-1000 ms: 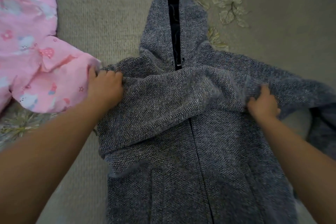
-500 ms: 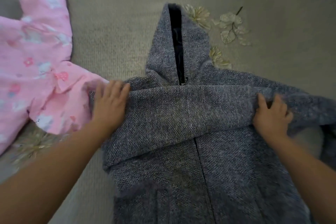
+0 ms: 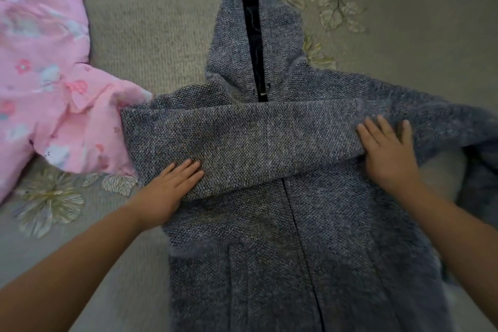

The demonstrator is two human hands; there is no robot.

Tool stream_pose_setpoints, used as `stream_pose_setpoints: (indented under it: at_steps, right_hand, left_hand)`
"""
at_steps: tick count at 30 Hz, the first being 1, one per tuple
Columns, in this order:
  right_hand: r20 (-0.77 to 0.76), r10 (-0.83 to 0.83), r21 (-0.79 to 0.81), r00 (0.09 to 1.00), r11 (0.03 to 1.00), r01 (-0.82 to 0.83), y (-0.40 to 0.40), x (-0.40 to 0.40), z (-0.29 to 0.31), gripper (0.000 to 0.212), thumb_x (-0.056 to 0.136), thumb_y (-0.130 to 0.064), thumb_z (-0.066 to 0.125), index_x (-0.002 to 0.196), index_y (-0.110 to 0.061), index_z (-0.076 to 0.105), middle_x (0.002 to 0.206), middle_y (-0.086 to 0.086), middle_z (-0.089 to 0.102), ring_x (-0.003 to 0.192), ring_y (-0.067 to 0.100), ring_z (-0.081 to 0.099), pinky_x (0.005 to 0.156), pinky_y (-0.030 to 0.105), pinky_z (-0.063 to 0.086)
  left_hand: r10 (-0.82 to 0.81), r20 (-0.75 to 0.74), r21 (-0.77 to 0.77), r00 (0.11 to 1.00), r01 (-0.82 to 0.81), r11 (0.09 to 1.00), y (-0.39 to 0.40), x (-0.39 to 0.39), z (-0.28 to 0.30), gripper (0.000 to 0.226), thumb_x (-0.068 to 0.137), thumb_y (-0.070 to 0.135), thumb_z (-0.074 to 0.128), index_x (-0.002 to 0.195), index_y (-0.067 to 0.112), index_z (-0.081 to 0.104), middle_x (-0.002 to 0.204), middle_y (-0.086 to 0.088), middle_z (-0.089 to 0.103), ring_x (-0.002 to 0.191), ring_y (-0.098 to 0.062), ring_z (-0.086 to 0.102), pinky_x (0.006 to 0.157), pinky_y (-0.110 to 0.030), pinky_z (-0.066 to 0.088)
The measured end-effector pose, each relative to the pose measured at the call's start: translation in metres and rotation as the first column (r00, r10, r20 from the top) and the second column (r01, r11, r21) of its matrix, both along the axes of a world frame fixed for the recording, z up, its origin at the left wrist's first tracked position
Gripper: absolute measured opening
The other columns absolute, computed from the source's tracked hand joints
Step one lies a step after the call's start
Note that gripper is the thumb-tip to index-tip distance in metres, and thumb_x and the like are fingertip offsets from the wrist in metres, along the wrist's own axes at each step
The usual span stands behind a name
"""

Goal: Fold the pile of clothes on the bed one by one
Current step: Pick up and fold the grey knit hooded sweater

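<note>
Both hands flat, fingers spread: left hand (image 3: 172, 186), right hand (image 3: 388, 151) pressing folded sleeve (image 3: 242, 140) mid-frame; smooth outward, keep sleeve square across hoodie (image 3: 283, 250).

We see bare bed (image 3: 151, 35) between the pink garment (image 3: 48, 83) and the grey hoodie (image 3: 269, 237) hood, passable. Pink garment touches the folded sleeve (image 3: 242, 143) at left. Bed right of hood open; right sleeve (image 3: 444, 121) spans below it.
</note>
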State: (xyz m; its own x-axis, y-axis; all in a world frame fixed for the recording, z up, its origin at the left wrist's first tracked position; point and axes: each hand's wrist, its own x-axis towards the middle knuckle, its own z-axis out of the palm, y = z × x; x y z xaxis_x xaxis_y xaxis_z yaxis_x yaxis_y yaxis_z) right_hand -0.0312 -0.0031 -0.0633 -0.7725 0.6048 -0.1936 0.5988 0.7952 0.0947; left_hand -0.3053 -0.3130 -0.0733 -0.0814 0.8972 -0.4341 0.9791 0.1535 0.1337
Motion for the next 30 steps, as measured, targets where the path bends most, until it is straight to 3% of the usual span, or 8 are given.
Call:
stream_pose_setpoints:
  at_steps: [3, 6, 9, 11, 14, 17, 27, 30]
  right_hand:
    - [0.130, -0.035, -0.044, 0.991, 0.998, 0.041, -0.020, 0.013, -0.004, 0.056, 0.089, -0.001, 0.038, 0.143, -0.003, 0.024, 0.151, 0.018, 0.020, 0.140, 0.035, 0.015, 0.110, 0.055, 0.003]
    - [0.284, -0.152, -0.202, 0.947, 0.956, 0.214, -0.022, 0.016, -0.016, 0.063, 0.095, -0.009, 0.027, 0.146, -0.015, -0.009, 0.154, 0.003, -0.016, 0.142, 0.021, -0.014, 0.113, 0.045, -0.007]
    - [0.291, -0.181, -0.236, 0.940, 0.938, 0.254, -0.019, 0.009, -0.017, 0.068, 0.094, -0.012, 0.033, 0.146, -0.015, -0.010, 0.154, 0.002, -0.016, 0.142, 0.020, -0.013, 0.113, 0.047, -0.006]
    - [0.231, -0.222, -0.244, 0.947, 0.929, 0.277, -0.022, 0.010, -0.012, 0.069, 0.092, -0.013, 0.038, 0.147, -0.015, -0.004, 0.155, 0.005, -0.010, 0.142, 0.023, -0.008, 0.112, 0.050, -0.003]
    - [0.019, -0.239, -0.252, 0.971, 0.939, 0.236, -0.059, 0.029, -0.003, 0.059, 0.092, -0.017, 0.046, 0.144, -0.006, 0.020, 0.153, 0.016, 0.014, 0.141, 0.032, 0.011, 0.110, 0.054, 0.009]
    - [0.018, -0.138, -0.334, 0.990, 0.933, 0.136, -0.118, 0.065, -0.007, 0.052, 0.096, -0.030, 0.039, 0.141, -0.006, 0.031, 0.150, 0.019, 0.021, 0.140, 0.034, 0.015, 0.110, 0.055, 0.010]
    - [0.001, -0.103, -0.309, 0.995, 0.946, 0.098, -0.175, 0.097, -0.007, 0.052, 0.097, -0.032, 0.038, 0.142, -0.007, 0.028, 0.152, 0.017, 0.014, 0.142, 0.032, 0.007, 0.111, 0.051, 0.000]
    - [0.077, 0.009, -0.304, 0.997, 0.953, 0.015, -0.202, 0.111, 0.000, 0.073, 0.088, -0.057, 0.004, 0.145, -0.015, 0.018, 0.154, 0.012, 0.008, 0.143, 0.027, 0.001, 0.111, 0.048, -0.005]
  left_hand:
    - [-0.003, -0.051, -0.230, 0.999, -0.009, 0.973, -0.005, -0.003, -0.004, 0.072, 0.093, 0.018, 0.035, 0.132, 0.022, -0.026, 0.130, -0.004, -0.038, 0.124, -0.021, -0.035, 0.102, -0.026, -0.024]
    - [0.031, -0.088, -0.309, 0.996, -0.057, 0.949, 0.005, 0.007, -0.004, 0.079, 0.092, 0.031, 0.038, 0.139, 0.018, -0.025, 0.136, -0.005, -0.037, 0.135, -0.021, -0.028, 0.111, -0.033, -0.015]
    - [0.096, -0.111, -0.336, 0.989, -0.128, 0.933, 0.014, 0.018, 0.004, 0.079, 0.091, 0.035, 0.040, 0.144, 0.018, -0.016, 0.150, -0.004, -0.024, 0.140, -0.021, -0.019, 0.113, -0.037, -0.009]
    - [0.267, -0.063, -0.110, 0.962, -0.272, 0.956, 0.011, 0.035, 0.010, 0.071, 0.091, 0.031, 0.043, 0.147, 0.013, 0.002, 0.155, -0.007, -0.004, 0.142, -0.023, -0.006, 0.114, -0.042, -0.001]
    - [0.643, 0.179, 0.245, 0.745, -0.667, 0.704, -0.018, 0.080, 0.015, 0.059, 0.088, 0.014, 0.055, 0.137, -0.007, 0.030, 0.145, -0.025, 0.028, 0.136, -0.039, 0.022, 0.111, -0.050, 0.016]
    - [0.861, 0.345, 0.107, 0.373, -0.927, 0.358, -0.062, 0.129, 0.010, 0.060, 0.091, 0.013, 0.051, 0.139, -0.008, 0.022, 0.145, -0.028, 0.025, 0.135, -0.040, 0.022, 0.113, -0.046, 0.018]
    - [0.978, 0.145, -0.016, 0.147, -0.988, 0.151, -0.129, 0.240, -0.005, 0.054, 0.079, 0.033, 0.069, 0.112, -0.006, 0.052, 0.111, -0.023, 0.052, 0.105, -0.035, 0.046, 0.090, -0.042, 0.037]
    - [0.979, 0.185, -0.058, 0.089, -0.993, 0.101, -0.132, 0.247, -0.008, 0.033, 0.090, 0.025, 0.056, 0.104, -0.005, 0.054, 0.103, -0.023, 0.059, 0.095, -0.032, 0.055, 0.078, -0.038, 0.040]
